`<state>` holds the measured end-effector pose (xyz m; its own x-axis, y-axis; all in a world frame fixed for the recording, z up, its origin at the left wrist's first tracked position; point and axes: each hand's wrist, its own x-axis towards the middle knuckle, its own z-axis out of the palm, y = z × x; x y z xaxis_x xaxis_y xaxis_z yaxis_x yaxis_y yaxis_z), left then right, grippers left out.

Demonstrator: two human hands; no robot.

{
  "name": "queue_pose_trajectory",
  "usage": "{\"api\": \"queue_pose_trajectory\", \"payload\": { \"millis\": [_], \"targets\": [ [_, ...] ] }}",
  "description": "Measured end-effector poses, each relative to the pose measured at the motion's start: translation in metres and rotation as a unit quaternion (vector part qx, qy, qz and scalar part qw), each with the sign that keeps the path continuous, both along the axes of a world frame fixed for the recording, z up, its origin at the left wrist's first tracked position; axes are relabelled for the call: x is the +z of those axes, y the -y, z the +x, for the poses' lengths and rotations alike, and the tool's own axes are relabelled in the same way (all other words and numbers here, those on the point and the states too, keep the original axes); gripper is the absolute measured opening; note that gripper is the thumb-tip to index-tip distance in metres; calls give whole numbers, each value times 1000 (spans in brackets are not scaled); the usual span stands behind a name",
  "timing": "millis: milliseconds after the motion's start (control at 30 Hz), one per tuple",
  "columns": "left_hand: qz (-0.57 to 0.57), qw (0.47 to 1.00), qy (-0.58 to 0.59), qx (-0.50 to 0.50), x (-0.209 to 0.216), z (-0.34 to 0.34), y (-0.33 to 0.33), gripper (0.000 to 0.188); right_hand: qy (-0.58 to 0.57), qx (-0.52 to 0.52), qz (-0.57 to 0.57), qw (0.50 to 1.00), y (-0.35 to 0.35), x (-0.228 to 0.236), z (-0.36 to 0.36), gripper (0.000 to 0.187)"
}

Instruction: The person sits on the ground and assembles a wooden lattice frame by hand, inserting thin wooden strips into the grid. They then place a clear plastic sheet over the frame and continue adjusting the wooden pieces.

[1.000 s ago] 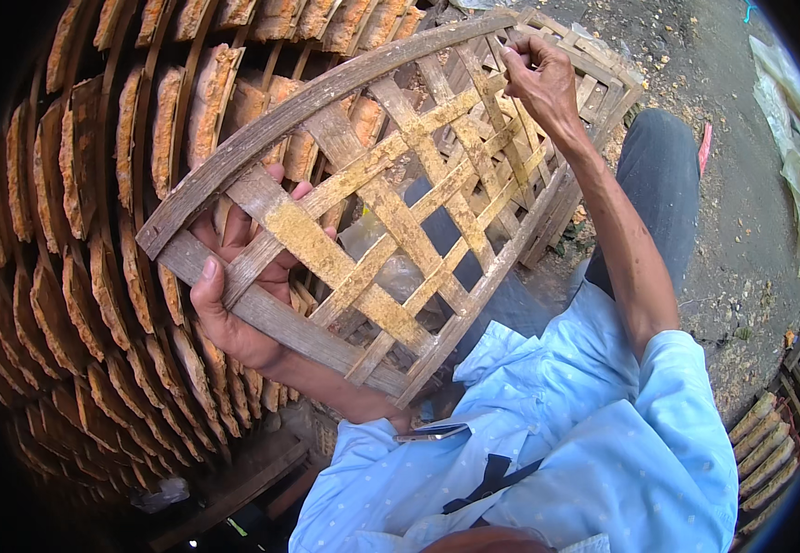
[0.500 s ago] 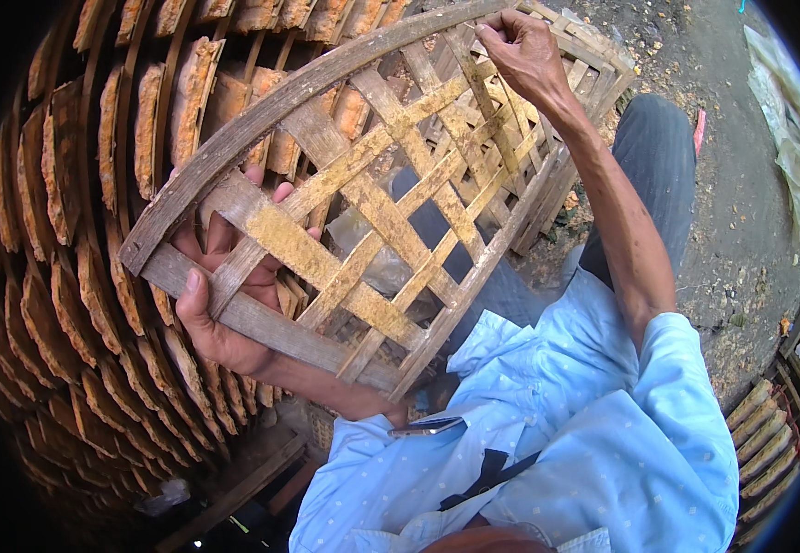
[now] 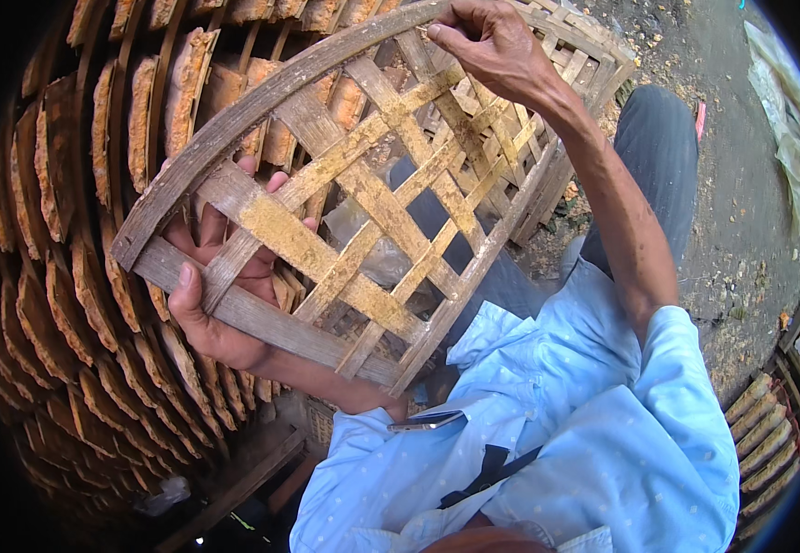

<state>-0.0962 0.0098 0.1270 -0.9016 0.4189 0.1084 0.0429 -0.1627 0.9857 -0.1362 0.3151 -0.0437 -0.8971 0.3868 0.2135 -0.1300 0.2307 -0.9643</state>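
Observation:
A woven lattice rack of flat wooden slats, with a thick curved rim, slants across the middle of the view, its slats dusted yellowish. My left hand grips its lower left end, the thumb over the front of the end slat and the fingers behind the lattice. Over the upper rim, my right hand has its fingers curled together, the thumb pressed in against the rack's top; anything pinched there is hidden. Beyond it, a second, similar rack shows partly, behind and to the right.
To the left stand dense rows of wooden slats carrying orange-brown crusted slabs. Crumbs lie scattered over the dirt floor on the right. A clear plastic sheet lies at the far right, above more slatted racks. A phone sits in my shirt pocket.
My right hand has slid left along the upper rim. The lattice rack has shifted slightly left and up, with my left hand still gripping it.

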Motion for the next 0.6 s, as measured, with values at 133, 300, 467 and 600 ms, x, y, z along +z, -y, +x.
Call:
{"api": "queue_pose_trajectory", "payload": {
  "millis": [133, 300, 467, 600],
  "targets": [
    [-7, 1000, -6, 1, -4, -5, -4, 81, 64, -56, 9, 996, -16, -26, 5, 27],
    [33, 999, 24, -33, -11, -11, 1, 76, 156, 125, -68, 977, -14, -11, 52, 18],
    [77, 994, 46, -69, -2, -16, 10, 71, 256, 152, 118, 947, -22, -97, 103, 33],
    [59, 995, 37, -66, -3, -19, 6, 68, 262, 191, -1, 946, -2, -79, 148, 32]
  ]
}}
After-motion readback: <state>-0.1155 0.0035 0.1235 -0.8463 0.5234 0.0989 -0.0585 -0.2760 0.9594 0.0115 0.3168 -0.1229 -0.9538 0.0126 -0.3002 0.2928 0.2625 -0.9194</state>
